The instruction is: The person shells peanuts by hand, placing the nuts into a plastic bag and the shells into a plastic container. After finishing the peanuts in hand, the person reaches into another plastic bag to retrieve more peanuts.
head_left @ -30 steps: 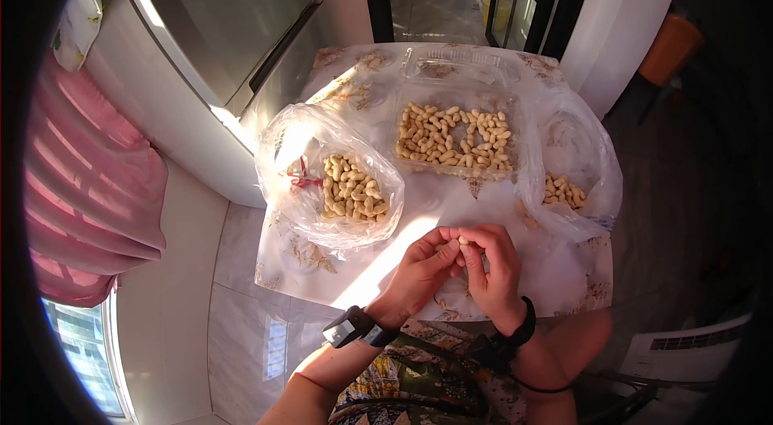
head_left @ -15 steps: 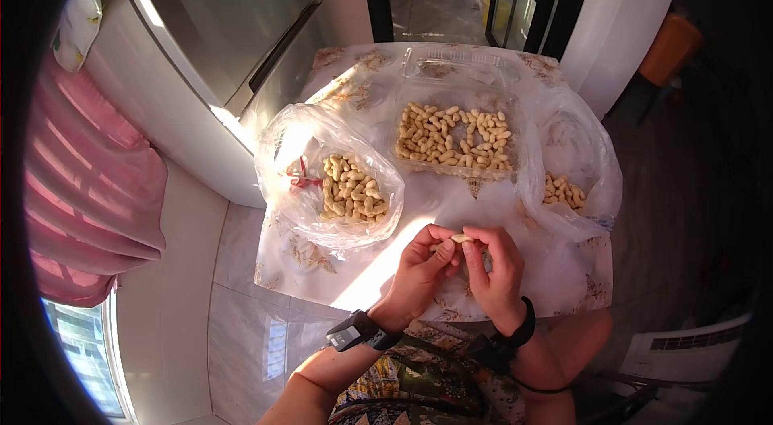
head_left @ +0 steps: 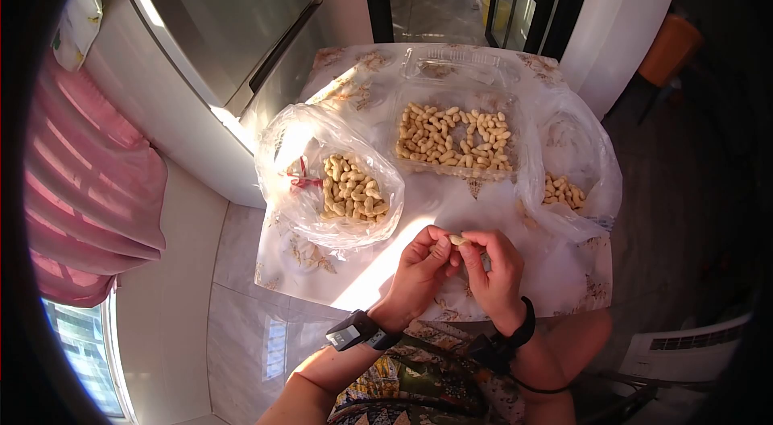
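Between my fingertips, above the near part of the table, is one pale peanut (head_left: 458,240). My left hand (head_left: 420,268) is closed on its left side, thumb and forefinger pinched together. From the right, my right hand (head_left: 495,268) pinches the same peanut. Beyond my hands lies a clear plastic box (head_left: 396,161) with many unshelled peanuts (head_left: 427,134) in it. Left of it, an open plastic bag (head_left: 302,220) holds more peanuts (head_left: 352,190). A second plastic bag (head_left: 592,153) on the right has a smaller heap of peanuts (head_left: 564,191).
A patterned cloth covers the table (head_left: 362,276). The box's clear lid (head_left: 459,64) lies at the far edge. A steel refrigerator (head_left: 217,14) stands close on the left, a pink curtain (head_left: 88,191) further left. Behind the table is a doorway; an orange stool (head_left: 670,48) is at right.
The peanut has shifted slightly left and down and turned a little between my fingertips. My hands stay in nearly the same place; bags and box are unmoved.
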### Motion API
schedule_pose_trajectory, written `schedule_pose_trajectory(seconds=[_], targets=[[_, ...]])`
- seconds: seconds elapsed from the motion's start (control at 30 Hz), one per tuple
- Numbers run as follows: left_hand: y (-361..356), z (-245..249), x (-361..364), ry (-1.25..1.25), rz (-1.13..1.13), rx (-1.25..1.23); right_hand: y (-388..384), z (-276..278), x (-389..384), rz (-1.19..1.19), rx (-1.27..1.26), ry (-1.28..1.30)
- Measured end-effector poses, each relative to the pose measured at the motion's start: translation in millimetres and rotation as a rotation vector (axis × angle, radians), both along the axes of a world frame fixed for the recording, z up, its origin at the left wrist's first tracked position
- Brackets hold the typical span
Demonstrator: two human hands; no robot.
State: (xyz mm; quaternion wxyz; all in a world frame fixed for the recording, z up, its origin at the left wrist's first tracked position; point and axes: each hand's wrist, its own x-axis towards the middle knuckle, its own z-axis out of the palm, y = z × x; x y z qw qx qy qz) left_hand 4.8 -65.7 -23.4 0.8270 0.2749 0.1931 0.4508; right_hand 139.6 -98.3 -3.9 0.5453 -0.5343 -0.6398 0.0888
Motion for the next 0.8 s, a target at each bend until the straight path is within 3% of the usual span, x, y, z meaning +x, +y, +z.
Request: schedule_pose_trajectory(seconds=[0.8], targets=[[0.1,4.0,0.8,0.004,0.0,-0.016,-0.7,8.1,-1.4,0.021,-0.016,0.001]])
